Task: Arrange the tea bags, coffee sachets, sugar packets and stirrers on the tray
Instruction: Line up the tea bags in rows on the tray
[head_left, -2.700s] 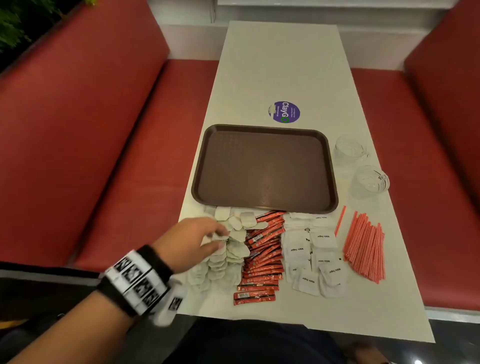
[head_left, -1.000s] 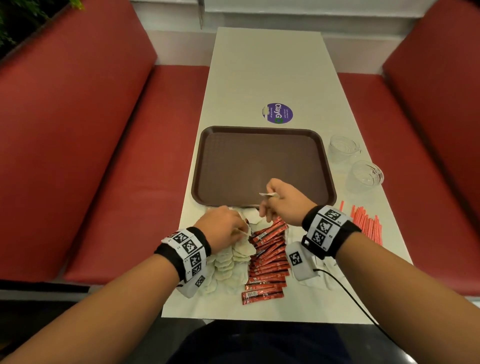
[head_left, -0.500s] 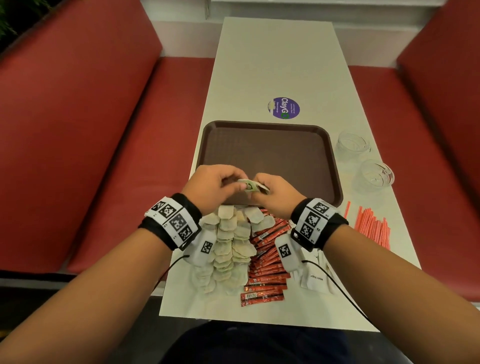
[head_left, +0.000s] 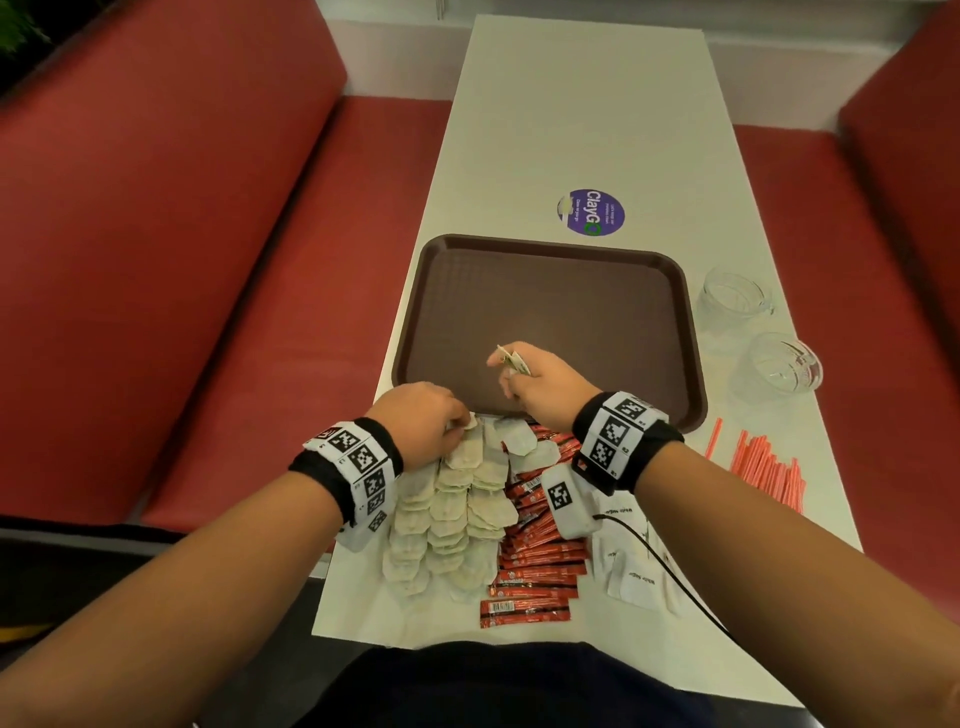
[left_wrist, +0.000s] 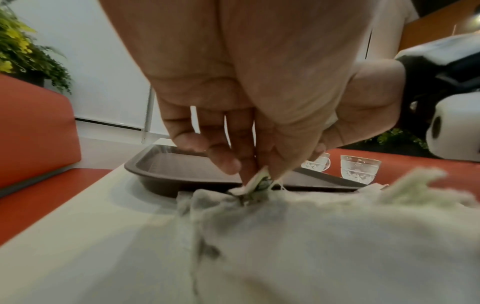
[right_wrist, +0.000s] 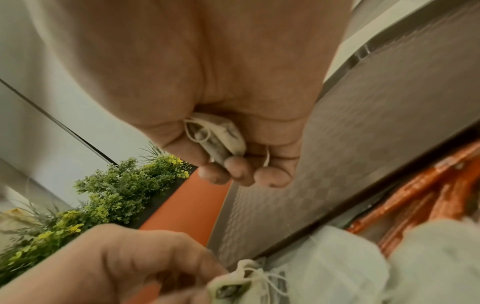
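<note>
A brown tray (head_left: 566, 280) lies bare in the middle of the white table. Just in front of it sit rows of pale tea bags (head_left: 457, 514), red coffee sachets (head_left: 535, 561), white sugar packets (head_left: 634, 571) and red stirrers (head_left: 763, 467). My left hand (head_left: 426, 421) is at the far end of the tea bag rows and pinches the top of a tea bag (left_wrist: 257, 181) there. My right hand (head_left: 535, 384) hovers over the tray's near edge, fingers curled round tea bags (right_wrist: 218, 139), with their tags (head_left: 511, 358) sticking out.
Two clear glass cups (head_left: 737, 296) (head_left: 784, 364) stand to the right of the tray. A purple round sticker (head_left: 591, 212) marks the table beyond it. Red bench seats (head_left: 208, 312) run along both sides. A plant (right_wrist: 116, 189) stands behind the left bench.
Half a second ago both hands met over the tray's near edge with a tea bag. The left hand has since dropped back to the tea bag rows; the right keeps its tea bags.
</note>
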